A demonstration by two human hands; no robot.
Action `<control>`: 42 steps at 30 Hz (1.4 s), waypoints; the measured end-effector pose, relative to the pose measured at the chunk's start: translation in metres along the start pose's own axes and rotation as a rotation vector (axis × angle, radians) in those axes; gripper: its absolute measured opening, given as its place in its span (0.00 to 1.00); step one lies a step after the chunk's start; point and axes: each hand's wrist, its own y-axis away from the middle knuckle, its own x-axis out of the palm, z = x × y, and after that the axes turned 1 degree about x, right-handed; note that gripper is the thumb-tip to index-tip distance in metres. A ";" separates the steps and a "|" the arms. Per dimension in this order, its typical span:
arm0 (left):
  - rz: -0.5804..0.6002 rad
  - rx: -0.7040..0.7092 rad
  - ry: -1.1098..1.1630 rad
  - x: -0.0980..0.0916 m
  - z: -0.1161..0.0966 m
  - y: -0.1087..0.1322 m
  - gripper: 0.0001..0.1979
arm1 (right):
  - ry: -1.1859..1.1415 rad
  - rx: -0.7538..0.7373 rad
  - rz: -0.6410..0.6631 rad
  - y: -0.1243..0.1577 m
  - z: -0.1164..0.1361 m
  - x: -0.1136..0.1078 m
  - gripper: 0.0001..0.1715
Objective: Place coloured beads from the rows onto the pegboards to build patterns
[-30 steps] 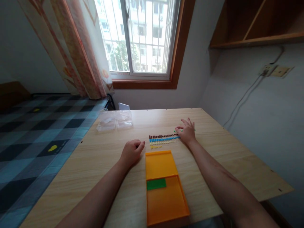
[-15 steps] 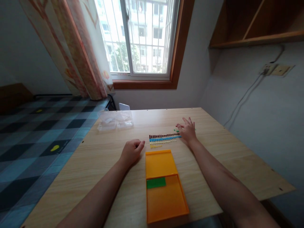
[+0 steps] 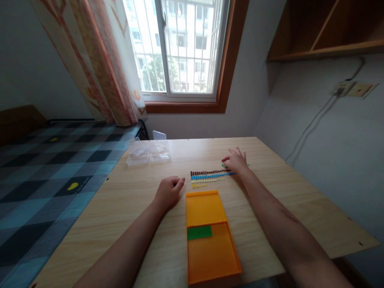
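Note:
My left hand (image 3: 169, 189) rests on the table as a loose fist, with no object showing in it. It lies left of the rows of small pieces. My right hand (image 3: 236, 161) hovers low over some small green pieces (image 3: 223, 165), its fingers spread apart and the index finger close to them; part of the green group is hidden beneath it. Beside these run rows of tiny pieces: dark brown (image 3: 207, 172), blue (image 3: 204, 177), pale cream (image 3: 207, 181) and yellow (image 3: 198, 186). In front of me lies an open orange case (image 3: 214, 256) with a green plate (image 3: 199, 232) inside.
Clear plastic boxes (image 3: 148, 154) stand at the table's far left. The wooden table (image 3: 144, 248) meets the wall under a window (image 3: 183, 52). A checkered bed (image 3: 54, 176) is on the left. A shelf (image 3: 324, 28) and a plugged-in cable (image 3: 312, 120) are on the right.
The view has shifted slightly, moving everything a little to the right in the picture. My right hand's fingers have drawn in slightly near the green pieces. My left hand keeps its place.

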 end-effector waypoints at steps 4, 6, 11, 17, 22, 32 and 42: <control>0.003 -0.009 -0.003 0.000 0.000 0.000 0.24 | 0.003 -0.020 0.035 -0.001 -0.003 0.001 0.10; 0.008 -0.011 -0.003 0.001 0.000 0.000 0.24 | 0.002 -0.024 0.052 -0.001 -0.006 0.002 0.10; 0.007 -0.009 -0.002 0.001 0.001 0.000 0.25 | 0.003 -0.025 0.083 0.000 -0.006 0.003 0.09; 0.014 -0.015 -0.006 0.001 0.001 0.000 0.24 | -0.004 -0.026 0.092 0.000 -0.002 0.003 0.10; 0.014 -0.016 -0.017 0.000 -0.001 0.001 0.24 | -0.017 -0.043 0.115 0.002 0.001 0.000 0.11; 0.008 -0.006 -0.014 0.001 0.000 0.000 0.24 | -0.021 -0.109 0.164 0.007 0.007 -0.004 0.11; 0.017 -0.012 -0.015 0.001 0.000 0.001 0.25 | -0.027 -0.250 0.221 0.007 0.001 -0.005 0.14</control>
